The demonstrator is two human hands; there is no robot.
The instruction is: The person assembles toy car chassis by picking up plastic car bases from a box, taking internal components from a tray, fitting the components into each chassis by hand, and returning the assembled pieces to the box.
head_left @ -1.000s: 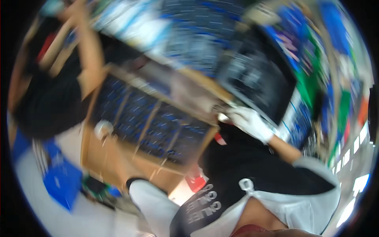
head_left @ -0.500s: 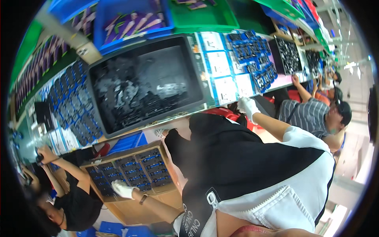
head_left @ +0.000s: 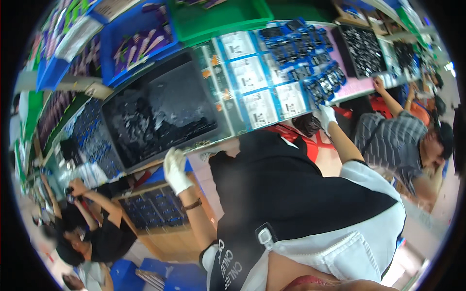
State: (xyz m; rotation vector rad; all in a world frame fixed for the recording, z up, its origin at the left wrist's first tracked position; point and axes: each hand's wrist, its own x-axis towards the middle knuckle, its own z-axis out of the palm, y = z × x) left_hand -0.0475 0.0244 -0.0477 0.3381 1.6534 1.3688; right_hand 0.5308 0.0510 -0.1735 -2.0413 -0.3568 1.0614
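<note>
My left hand (head_left: 176,170), in a white glove, is raised by the table's front edge, just off the near right corner of a large black tray (head_left: 160,104). Its fingers look loosely extended, and nothing shows in them. My right hand (head_left: 328,119), also gloved in white, reaches the table edge beside rows of small black-and-blue devices (head_left: 324,83). Its fingertips are too blurred to show whether they hold anything. Dark, shiny pieces lie in the black tray. Between the tray and the devices lie white labelled sheets (head_left: 259,106) with blue borders.
A cardboard box (head_left: 167,242) holding rows of black-and-blue devices stands low at the left. Blue (head_left: 109,53) and green (head_left: 228,22) bins line the table's back. Another black tray (head_left: 361,51) of small parts is at the right. People sit on both sides; a red stool (head_left: 310,148) is below.
My left hand has left the cardboard box and risen toward the table edge. The right hand has moved to the devices. The whole view has shifted.
</note>
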